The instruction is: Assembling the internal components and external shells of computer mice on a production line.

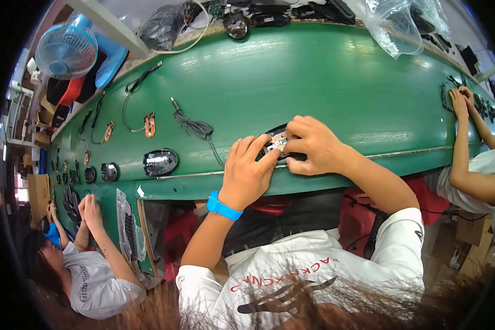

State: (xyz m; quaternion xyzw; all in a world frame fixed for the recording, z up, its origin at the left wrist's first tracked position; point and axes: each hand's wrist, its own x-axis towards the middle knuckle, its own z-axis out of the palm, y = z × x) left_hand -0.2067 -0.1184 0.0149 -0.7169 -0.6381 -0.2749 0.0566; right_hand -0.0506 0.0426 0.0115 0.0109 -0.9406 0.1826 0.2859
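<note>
Black plastic makes up the computer mouse shell (279, 130) in my hands, a bit right of the middle of the frame, at the near edge of the green worktop (313, 82). A tan circuit board (275, 142) with a white part on it sits in the shell. My left hand (248, 169) holds the left end. My right hand (316, 146) grips the right end, its fingers bent in close to the board. Some fingertips are hidden, and I can't tell how hard either hand squeezes.

To do this bit well, I think my left hand should hold the shell steady while my right gives small, soft pushes. The board should lie flat, not tipped. If it feels stuck, I should stop and look, since a hard shove could crack it or bend little parts.

A dark cable (197, 127) lies up and to the left of my left hand. I can't see where its near end goes, so I should take care not to pinch or tug it.

Further left, another black mouse shell (160, 162) rests near the worktop's edge, with an orange circuit board (149, 125) above it in the frame.
</note>
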